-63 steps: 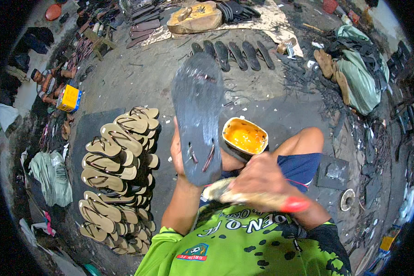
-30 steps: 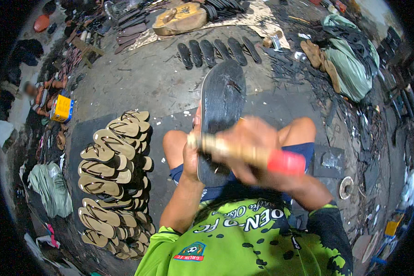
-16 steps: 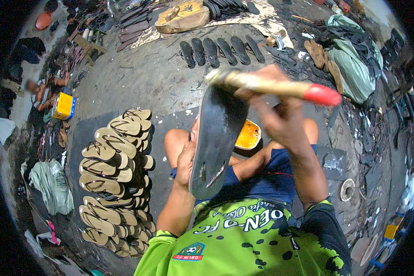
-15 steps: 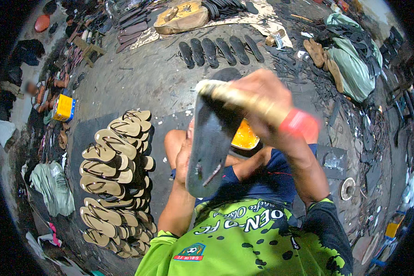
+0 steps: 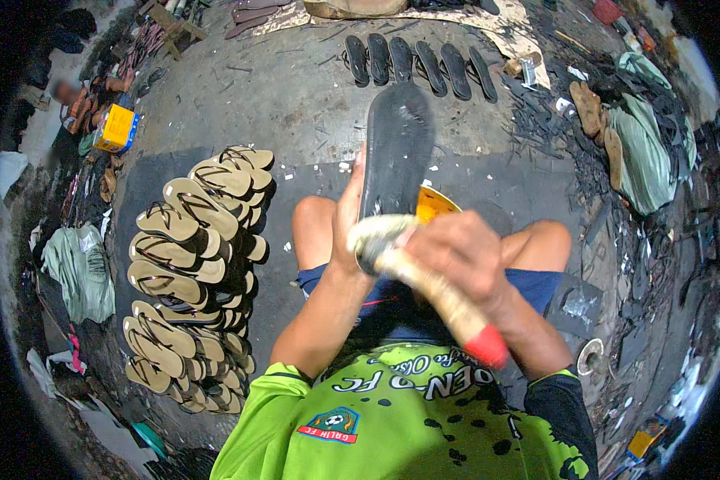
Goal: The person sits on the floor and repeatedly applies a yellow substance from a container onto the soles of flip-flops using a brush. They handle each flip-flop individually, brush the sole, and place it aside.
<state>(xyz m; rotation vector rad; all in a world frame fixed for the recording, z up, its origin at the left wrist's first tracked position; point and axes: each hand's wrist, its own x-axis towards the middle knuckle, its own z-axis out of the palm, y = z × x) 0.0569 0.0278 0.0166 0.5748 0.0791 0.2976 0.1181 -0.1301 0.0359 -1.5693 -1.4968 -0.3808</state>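
In front of my lap is a black sandal sole [image 5: 400, 144], its long axis pointing away from me. My left hand [image 5: 350, 216] is closed along its left edge, with the fingers partly hidden behind it. My right hand [image 5: 462, 252] grips a brush [image 5: 436, 296] with a pale wooden handle, a red end and whitish bristles. Those bristles press on the near end of the sole. Part of a container of orange-yellow stuff, likely glue [image 5: 436, 205], shows behind the sole and my right hand.
Stacked tan sandals [image 5: 172, 252] with dark straps stand at my left. Ahead lies a row of black sandals [image 5: 426, 68]. A yellow-and-blue tin [image 5: 117, 128] sits far left, near another person [image 5: 78, 108]. Greenish sacks [image 5: 644, 144] and black scraps lie at right.
The brush has gone from the far end of the sole to its near end. The sole has shifted away from my body. My view has tilted, moving the surroundings up the picture.
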